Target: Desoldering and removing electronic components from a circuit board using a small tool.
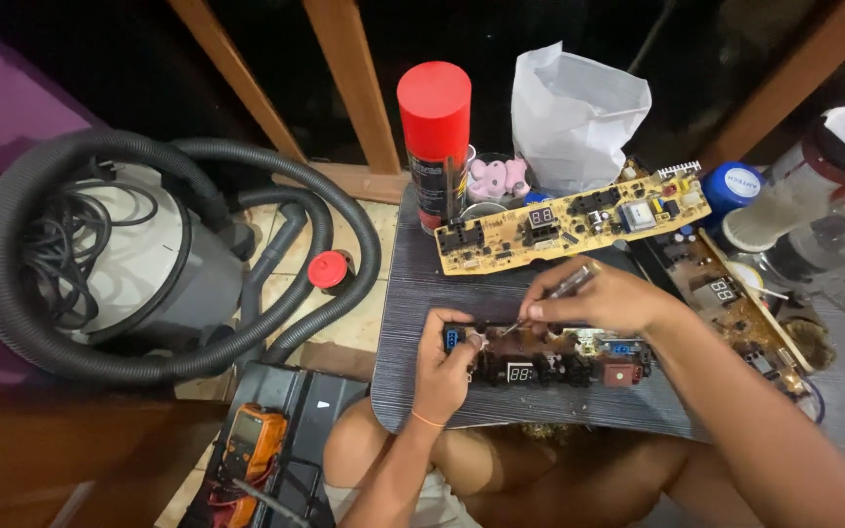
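1. Left hand [445, 367] grips the dark circuit board's [550, 360] left end on the tray [413, 293].
2. Right hand [594, 298], at one o'clock, pinches a screwdriver [557, 291], tip on the board.
3. At twelve o'clock lies a yellow circuit board [574, 223], red spray can [434, 137] behind.

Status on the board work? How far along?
Done: cannot tell. In hand: left hand steadies the dark circuit board on the grey tabletop; right hand holds a thin tool with its tip down at the board's upper edge. Left: a yellow circuit board lies untouched behind.
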